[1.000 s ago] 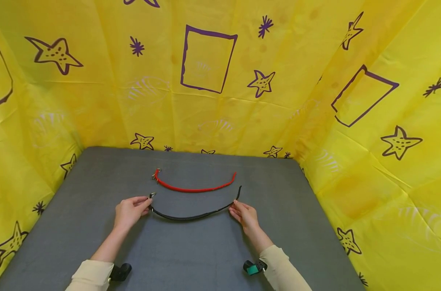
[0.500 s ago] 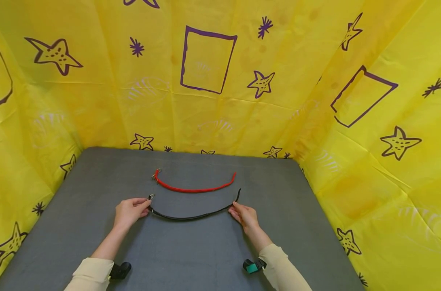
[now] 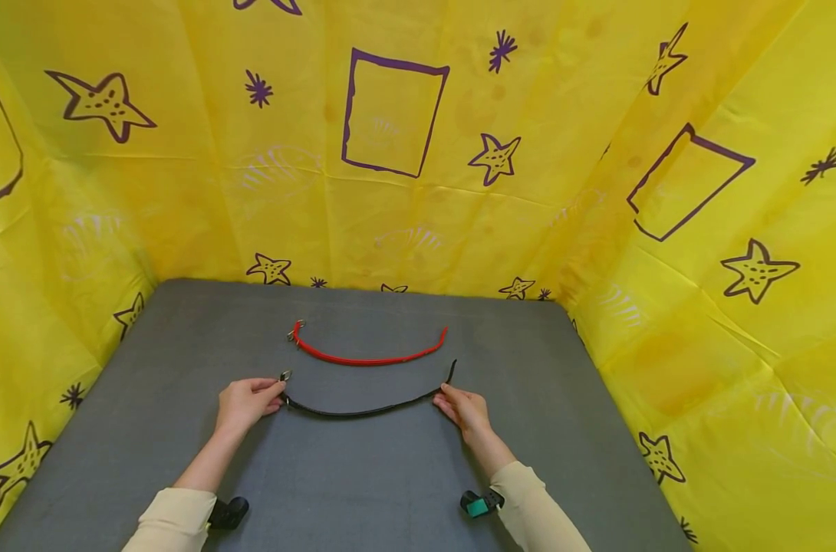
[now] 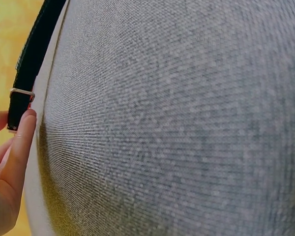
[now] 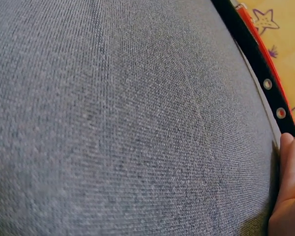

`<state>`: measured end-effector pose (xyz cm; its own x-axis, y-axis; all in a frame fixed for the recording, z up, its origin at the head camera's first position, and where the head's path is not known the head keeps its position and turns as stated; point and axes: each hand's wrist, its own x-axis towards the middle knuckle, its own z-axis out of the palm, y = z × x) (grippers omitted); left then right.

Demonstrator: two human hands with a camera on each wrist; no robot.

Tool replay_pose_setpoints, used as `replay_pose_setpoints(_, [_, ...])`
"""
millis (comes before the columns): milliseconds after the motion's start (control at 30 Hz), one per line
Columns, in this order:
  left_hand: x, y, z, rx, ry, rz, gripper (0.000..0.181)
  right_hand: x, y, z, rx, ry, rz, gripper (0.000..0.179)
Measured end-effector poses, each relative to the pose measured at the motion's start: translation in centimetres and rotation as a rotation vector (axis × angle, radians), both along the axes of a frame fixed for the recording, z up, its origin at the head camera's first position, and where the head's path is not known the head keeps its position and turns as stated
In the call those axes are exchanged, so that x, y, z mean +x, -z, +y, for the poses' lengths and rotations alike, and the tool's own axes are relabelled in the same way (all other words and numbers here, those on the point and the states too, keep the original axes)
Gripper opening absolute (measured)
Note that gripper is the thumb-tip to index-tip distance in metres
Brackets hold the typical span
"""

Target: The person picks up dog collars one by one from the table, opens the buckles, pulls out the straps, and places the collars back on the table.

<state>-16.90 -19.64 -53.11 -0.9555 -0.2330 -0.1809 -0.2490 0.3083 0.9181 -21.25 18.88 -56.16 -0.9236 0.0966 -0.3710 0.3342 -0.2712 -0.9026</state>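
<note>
A black collar (image 3: 363,415) bows downward between my two hands in the head view. My left hand (image 3: 245,402) pinches it near the metal buckle (image 3: 285,376). Near the other end, my right hand (image 3: 466,410) pinches the strap, and the free tip points up past the fingers. A metal loop (image 4: 22,92) crosses the strap above the left fingertips in the left wrist view. Metal-rimmed eyelets (image 5: 267,84) run along it in the right wrist view. Beyond it, a red collar (image 3: 363,362) lies curved the same way, its metal rings (image 3: 296,331) at the left.
Both collars are over a grey cloth-covered table (image 3: 363,475). Yellow fabric walls (image 3: 418,222) with purple starfish drawings enclose the back and sides. A dark wrist camera (image 3: 228,513) sits on the left wrist, another camera (image 3: 482,504) on the right.
The black collar's buckle and its free tip have dipped slightly. Both hands keep their hold almost in place, and the red collar has not moved.
</note>
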Motion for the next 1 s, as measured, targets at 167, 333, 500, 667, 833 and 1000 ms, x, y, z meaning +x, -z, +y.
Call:
replay_pose_setpoints(167, [0.0,0.2,-0.1,-0.004,0.001,-0.013,0.036,-0.2,0.0,0.2,0.018,-0.024,-0.003,0.027])
replay_pose_setpoints(333, [0.0,0.4,-0.1,-0.019,-0.001,-0.009,0.036,-0.5,-0.1,0.5,0.05,-0.058,-0.016,0.028])
replay_pose_setpoints(500, [0.0,0.4,0.0,-0.045,0.001,-0.003,0.035,-0.6,-0.4,0.6,0.082,-0.069,-0.038,0.029])
replay_pose_setpoints(667, [0.1,0.5,0.0,-0.071,-0.001,-0.009,0.034,-0.6,-0.6,0.8,0.089,-0.084,-0.044,0.03])
replay_pose_setpoints(833, [-0.1,0.7,-0.1,-0.073,-0.004,-0.009,0.035,-0.6,-1.0,0.9,0.091,-0.103,-0.043,0.031])
replay_pose_setpoints(1000, [-0.2,1.1,-0.2,-0.052,0.001,-0.002,0.036,-1.0,-0.7,0.9,0.102,-0.087,-0.048,0.027])
